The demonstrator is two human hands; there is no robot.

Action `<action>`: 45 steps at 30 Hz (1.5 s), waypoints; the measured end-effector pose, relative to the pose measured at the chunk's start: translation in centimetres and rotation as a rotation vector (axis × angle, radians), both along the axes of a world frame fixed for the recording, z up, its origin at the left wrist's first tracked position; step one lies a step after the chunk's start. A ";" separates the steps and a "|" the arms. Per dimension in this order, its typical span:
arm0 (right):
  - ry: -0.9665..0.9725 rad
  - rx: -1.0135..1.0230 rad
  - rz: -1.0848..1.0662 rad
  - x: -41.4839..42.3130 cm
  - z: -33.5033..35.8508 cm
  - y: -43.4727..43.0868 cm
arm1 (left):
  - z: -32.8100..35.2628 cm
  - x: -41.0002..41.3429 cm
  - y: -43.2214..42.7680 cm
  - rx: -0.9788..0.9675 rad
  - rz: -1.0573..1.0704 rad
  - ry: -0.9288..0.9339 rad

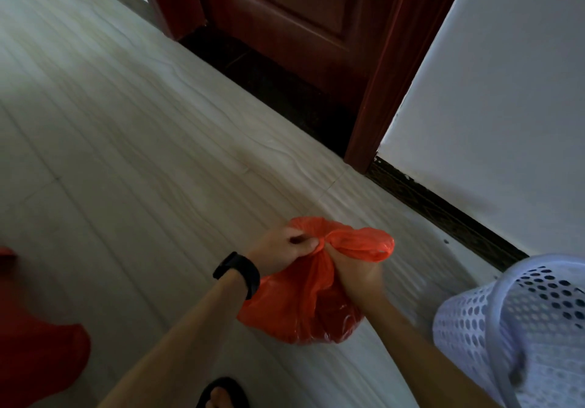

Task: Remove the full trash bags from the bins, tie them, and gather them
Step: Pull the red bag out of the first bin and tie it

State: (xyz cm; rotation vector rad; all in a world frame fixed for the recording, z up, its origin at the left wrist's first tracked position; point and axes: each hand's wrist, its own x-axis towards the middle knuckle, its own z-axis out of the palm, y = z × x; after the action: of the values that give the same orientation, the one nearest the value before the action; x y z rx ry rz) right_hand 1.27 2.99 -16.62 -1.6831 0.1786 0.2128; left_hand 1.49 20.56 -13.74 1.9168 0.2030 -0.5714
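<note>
Tying step in hand: thin orange plastic trash bag [304, 309], lower centre of the frame, out of the white perforated plastic bin [506, 328] at lower right. Left hand [281, 249] pinches the knot [321, 244]; right hand [354, 276] grips the bag just below it. Next, likely: cinch tight, then release.

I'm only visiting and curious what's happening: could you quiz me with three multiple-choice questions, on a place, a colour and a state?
1. What colour is the thin plastic trash bag? A) black B) orange-red C) blue
2. Where is the white perforated plastic bin? A) right of the bag B) left of it C) on a shelf
3. What are the left hand and right hand doing? A) hanging idle B) gripping the bag's twisted neck C) holding a broom
Answers: 1B, orange-red film; 2A, it sits lower right; 3B, both clutch the neck.
</note>
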 end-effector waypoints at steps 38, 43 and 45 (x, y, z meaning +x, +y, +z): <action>0.291 -0.019 -0.018 -2.6 3.3 -2.4 | -0.8 -4.0 3.7 1.165 -0.399 -0.824; 0.305 0.075 -0.095 -2.7 3.5 -3.4 | -2.1 -5.2 4.4 1.161 -0.369 -0.789; 0.348 0.108 -0.119 -2.7 3.3 -3.4 | -1.9 -5.1 4.1 1.163 -0.336 -0.754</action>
State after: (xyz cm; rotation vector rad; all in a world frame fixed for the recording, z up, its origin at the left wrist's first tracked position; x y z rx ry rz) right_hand -1.39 -0.43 -13.35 -1.5137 0.5168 0.4179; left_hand -3.61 24.64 -15.69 3.1774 -0.3752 0.1917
